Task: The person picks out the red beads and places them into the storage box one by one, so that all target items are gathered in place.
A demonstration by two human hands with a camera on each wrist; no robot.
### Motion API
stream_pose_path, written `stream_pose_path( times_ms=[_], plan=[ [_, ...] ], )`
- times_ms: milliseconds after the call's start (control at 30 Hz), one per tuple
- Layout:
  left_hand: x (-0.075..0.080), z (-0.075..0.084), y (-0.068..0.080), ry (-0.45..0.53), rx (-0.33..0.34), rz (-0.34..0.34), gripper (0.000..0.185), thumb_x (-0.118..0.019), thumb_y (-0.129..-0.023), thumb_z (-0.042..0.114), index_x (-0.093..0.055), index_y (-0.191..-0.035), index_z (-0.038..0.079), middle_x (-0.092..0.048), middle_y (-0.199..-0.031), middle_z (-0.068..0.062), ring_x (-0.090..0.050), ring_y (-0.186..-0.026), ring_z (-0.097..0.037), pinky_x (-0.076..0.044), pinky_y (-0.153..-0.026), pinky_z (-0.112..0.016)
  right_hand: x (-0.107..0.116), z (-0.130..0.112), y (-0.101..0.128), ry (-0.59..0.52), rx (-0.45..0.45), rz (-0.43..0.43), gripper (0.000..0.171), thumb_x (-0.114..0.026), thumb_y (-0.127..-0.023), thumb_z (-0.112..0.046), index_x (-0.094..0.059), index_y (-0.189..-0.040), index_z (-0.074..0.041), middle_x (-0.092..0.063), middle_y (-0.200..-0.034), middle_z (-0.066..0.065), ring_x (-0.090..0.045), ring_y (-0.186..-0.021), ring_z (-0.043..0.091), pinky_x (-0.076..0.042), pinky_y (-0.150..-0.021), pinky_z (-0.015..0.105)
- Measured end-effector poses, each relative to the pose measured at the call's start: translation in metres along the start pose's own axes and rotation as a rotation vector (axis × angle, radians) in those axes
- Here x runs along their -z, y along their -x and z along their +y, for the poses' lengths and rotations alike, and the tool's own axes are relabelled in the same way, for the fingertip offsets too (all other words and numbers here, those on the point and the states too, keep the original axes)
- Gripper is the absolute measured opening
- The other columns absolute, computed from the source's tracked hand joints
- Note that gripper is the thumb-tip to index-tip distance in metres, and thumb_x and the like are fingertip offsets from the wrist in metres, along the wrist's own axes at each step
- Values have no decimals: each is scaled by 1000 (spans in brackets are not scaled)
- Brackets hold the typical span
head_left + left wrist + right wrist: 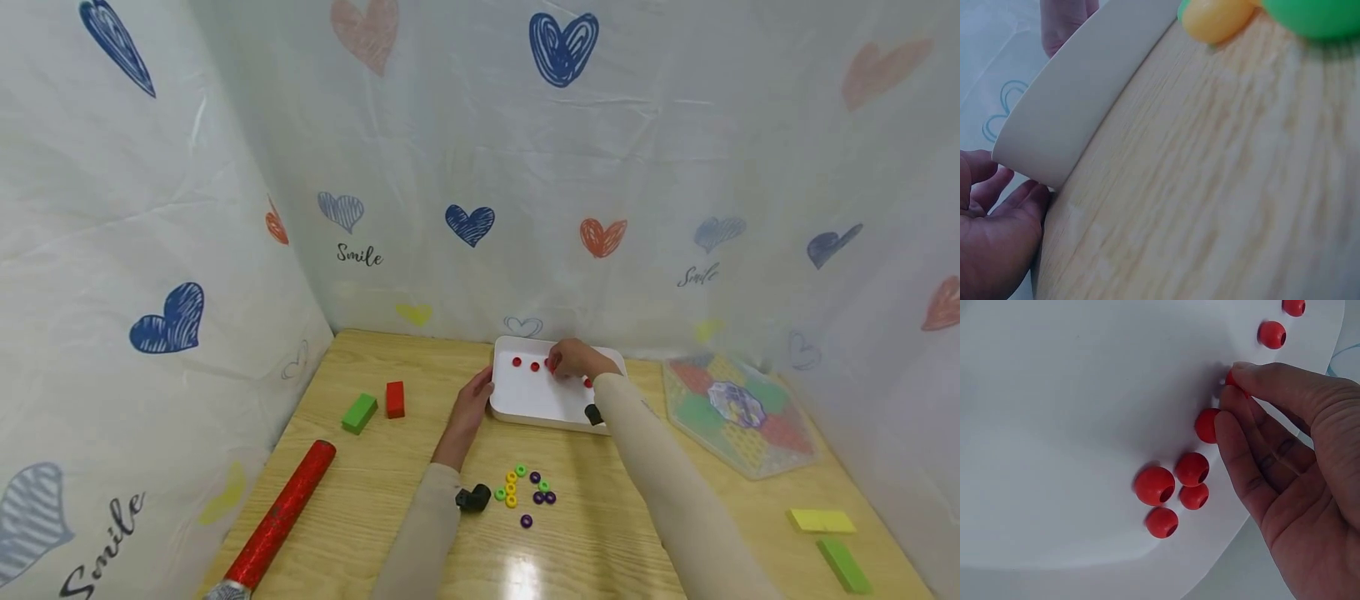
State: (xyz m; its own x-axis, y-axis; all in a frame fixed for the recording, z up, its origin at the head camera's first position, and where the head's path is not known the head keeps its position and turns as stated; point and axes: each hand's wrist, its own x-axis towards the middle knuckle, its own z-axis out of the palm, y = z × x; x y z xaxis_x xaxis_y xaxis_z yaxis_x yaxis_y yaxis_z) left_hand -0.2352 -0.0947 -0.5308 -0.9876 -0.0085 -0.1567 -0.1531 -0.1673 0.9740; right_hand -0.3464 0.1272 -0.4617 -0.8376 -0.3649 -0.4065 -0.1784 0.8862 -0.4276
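Observation:
A white tray (pixel 517 402) lies at the far side of the table, with several red beads (pixel 1154 485) inside it. At its left end, my left hand (pixel 470 403) holds the edge; the left wrist view shows thumb and fingers (pixel 1034 195) at the tray's corner. My right hand (pixel 576 359) is over the tray, pinching a red bead (pixel 1231 378) between thumb and fingertips, which partly hide it. Another red bead (pixel 1207 425) is right at a fingertip of that hand. Two red beads (pixel 1272 334) are spaced out beyond the pinched one; several others cluster on the opposite side.
Green, yellow and purple beads (pixel 527 521) lie on the table in front of the tray. Green and red blocks (pixel 394 400) and a red glittery tube (pixel 281 512) are at left. At right are a clear case (pixel 738 412) and yellow and green blocks (pixel 843 565).

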Motion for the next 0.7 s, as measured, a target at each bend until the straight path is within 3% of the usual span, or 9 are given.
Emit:
stream_pose_path(
  times_ms=[367,500,700],
  plan=[
    [-2,-1,-2,-16,4,-8,43,-46,-102,15,-44,-145,13,-41,-151,-7,-35,-140,-20,-29,-116,-37,-1,-2,18,1,6,39,18,-66,-89,-8,-68,-108,-10,-61,-99,5,-54,-87,21,-47,-70,28],
    [3,0,-5,-22,-15,3,43,-46,-102,14,-44,-145,11,-41,-150,-8,-34,-140,-21,-29,-116,-38,-1,-6,27,-5,77,90,24,-67,-90,-11,-67,-114,-9,-61,-104,7,-53,-90,22,-49,-75,31],
    [18,0,-13,-66,-32,13,43,-44,-103,18,-42,-146,13,-40,-151,-8,-35,-140,-21,-30,-116,-37,-7,-6,47,3,270,226,26,-67,-90,-14,-67,-114,-5,-66,-103,7,-58,-89,19,-52,-78,35]
  ],
)
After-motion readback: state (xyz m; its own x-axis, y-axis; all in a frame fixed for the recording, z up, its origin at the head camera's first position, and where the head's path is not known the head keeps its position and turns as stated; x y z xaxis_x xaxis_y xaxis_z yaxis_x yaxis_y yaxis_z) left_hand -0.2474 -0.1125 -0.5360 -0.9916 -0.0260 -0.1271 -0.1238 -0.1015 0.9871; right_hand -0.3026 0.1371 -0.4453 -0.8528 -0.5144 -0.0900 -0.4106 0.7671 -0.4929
